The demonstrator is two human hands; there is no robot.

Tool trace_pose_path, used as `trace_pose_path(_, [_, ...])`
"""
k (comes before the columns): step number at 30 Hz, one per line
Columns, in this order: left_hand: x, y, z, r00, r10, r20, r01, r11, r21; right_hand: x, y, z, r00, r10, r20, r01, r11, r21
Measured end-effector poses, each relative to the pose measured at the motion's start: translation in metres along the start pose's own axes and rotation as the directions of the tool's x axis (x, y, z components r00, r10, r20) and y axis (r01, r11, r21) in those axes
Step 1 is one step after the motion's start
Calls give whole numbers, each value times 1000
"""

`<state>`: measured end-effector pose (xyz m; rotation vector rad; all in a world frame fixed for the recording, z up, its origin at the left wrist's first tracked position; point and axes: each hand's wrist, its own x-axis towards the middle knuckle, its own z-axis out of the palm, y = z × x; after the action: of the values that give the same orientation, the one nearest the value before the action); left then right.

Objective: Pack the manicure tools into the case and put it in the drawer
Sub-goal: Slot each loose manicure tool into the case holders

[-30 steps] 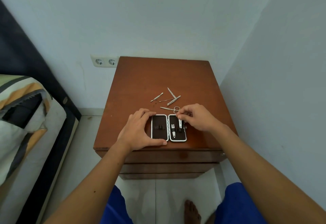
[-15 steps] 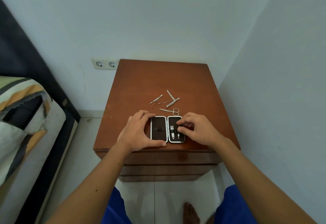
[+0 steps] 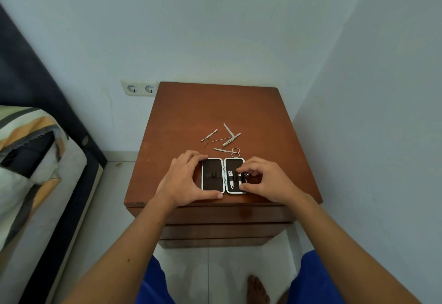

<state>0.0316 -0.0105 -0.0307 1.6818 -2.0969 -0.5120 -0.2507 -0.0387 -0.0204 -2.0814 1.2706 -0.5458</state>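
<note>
A small manicure case (image 3: 212, 167) lies open flat on the brown nightstand (image 3: 215, 110), dark inside with a white rim. My left hand (image 3: 184, 180) grips its left half by the edge. My right hand (image 3: 265, 179) rests on the right half, fingertips pinching a metal tool (image 3: 240, 179) under the elastic loops, beside a nail clipper (image 3: 230, 179). Small scissors (image 3: 227, 150) lie just behind the case. Farther back lie a cuticle pusher (image 3: 208, 135), a thin pick (image 3: 221, 139) and crossed tweezers and file (image 3: 230, 135).
The nightstand's drawer fronts (image 3: 227, 217) are shut below the top's front edge. A bed with striped bedding (image 3: 28, 160) stands to the left. A double wall socket (image 3: 138, 88) is behind the nightstand's left corner. A wall runs close on the right. My bare foot (image 3: 257, 289) shows below.
My right hand moved from the case's far right corner down onto its right half and now presses a tool into the loops. The left hand kept its hold.
</note>
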Motion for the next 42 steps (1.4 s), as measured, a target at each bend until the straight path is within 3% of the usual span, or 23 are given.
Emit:
trace_pose_path(6, [0,0,-1,1000,4,-14,-4,1000,-17,30,-4,-2,969,125,-215,-101,988,121])
trace_pose_path(10, [0,-1,-1,1000,-3,0,3,1000,-16,68,-8,3,951,141,-274,-139,990,28])
trace_pose_path(17, [0,0,-1,1000,0,-3,-1,1000,-18,109,-4,6,963,124,-237,-158,979,-131])
trace_pose_path(23, [1,-2,2,1000,-1,8,1,1000,-17,104,-1,-4,988,94,-123,-120,966,-230])
trace_pose_path(26, [2,-2,2,1000,4,-1,-4,1000,-22,97,0,-10,988,61,-140,-94,967,-238])
trace_pose_path(31, [1,-1,0,1000,-14,12,14,999,-38,83,-14,-19,960,146,-238,-138,989,50])
trace_pose_path(37, [0,1,-1,1000,2,-5,-2,999,-38,77,-40,-7,992,118,-46,-88,903,420])
trace_pose_path(42, [0,0,-1,1000,17,-13,-17,1000,-23,79,-44,17,994,105,4,-98,911,402])
